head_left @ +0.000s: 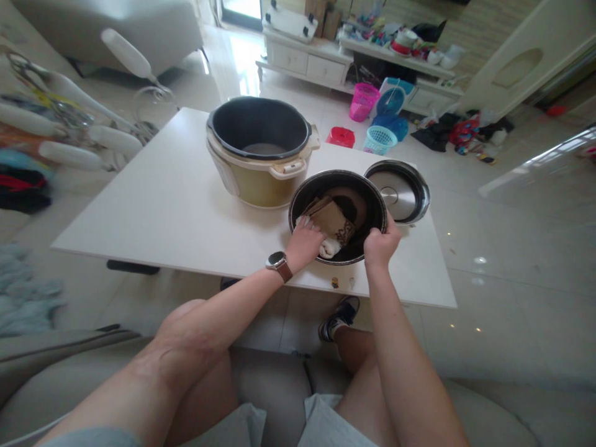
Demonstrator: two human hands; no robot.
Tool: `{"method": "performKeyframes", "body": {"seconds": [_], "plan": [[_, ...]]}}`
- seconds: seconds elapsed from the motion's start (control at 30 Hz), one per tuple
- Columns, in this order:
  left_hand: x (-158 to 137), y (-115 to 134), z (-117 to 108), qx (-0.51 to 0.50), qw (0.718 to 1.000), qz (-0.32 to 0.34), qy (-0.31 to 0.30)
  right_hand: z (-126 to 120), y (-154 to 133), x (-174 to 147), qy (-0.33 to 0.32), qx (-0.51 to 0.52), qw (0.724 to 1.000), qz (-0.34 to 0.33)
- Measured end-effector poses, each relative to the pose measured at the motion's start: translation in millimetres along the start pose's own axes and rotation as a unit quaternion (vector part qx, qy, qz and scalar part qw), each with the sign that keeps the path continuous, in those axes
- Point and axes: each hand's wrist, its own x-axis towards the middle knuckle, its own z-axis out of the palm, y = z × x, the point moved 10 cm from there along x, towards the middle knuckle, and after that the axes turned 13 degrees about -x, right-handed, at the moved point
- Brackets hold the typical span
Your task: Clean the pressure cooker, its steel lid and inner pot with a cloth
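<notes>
My right hand (380,245) grips the rim of a dark inner pot (372,198), which is tilted so its inside faces me. Inside the pot, my left hand (306,242) is closed on a folded cloth (328,217), tan with a dark pattern and a white part bunched below. The cloth lies against the pot's inner wall. Behind and to the left, a cream and olive cooker body (261,183) stands upright with its top uncovered. A round metal lid or shallow pan (405,195) lies on the table just right of the pot.
The white table (153,205) stands before the sofa (270,375). Two tiny items, one a yellow figure (335,282), lie at its near edge. Beyond it are a pink basket (363,102), a light blue basket (379,139) and a low cabinet (321,69).
</notes>
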Motion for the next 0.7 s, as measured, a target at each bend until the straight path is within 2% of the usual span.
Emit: {"method": "performKeyframes", "body": {"seconds": [0.13,0.27,0.37,0.53,0.7], "plan": [[-1.1,6.3,11.1,-0.039,0.999,-0.017,-0.031,-1.7,-10.5,-3.5,0.005,-0.004,1.0,-0.026],[1.4,8.2,22.1,-0.148,0.986,-0.059,-0.039,1.3,-21.3,-8.0,-0.001,-0.004,0.998,-0.066],[4.1,11.9,28.4,-0.213,0.974,-0.069,-0.044,3.7,-19.0,-9.7,-0.003,-0.01,0.998,-0.064],[2.9,22.7,25.9,-0.14,0.989,-0.013,-0.045,-0.8,6.7,-9.1,0.036,-0.03,0.999,0.005],[1.4,12.1,11.5,-0.073,0.996,-0.01,-0.041,-6.8,17.3,-10.5,0.062,-0.043,0.996,0.037]]}}
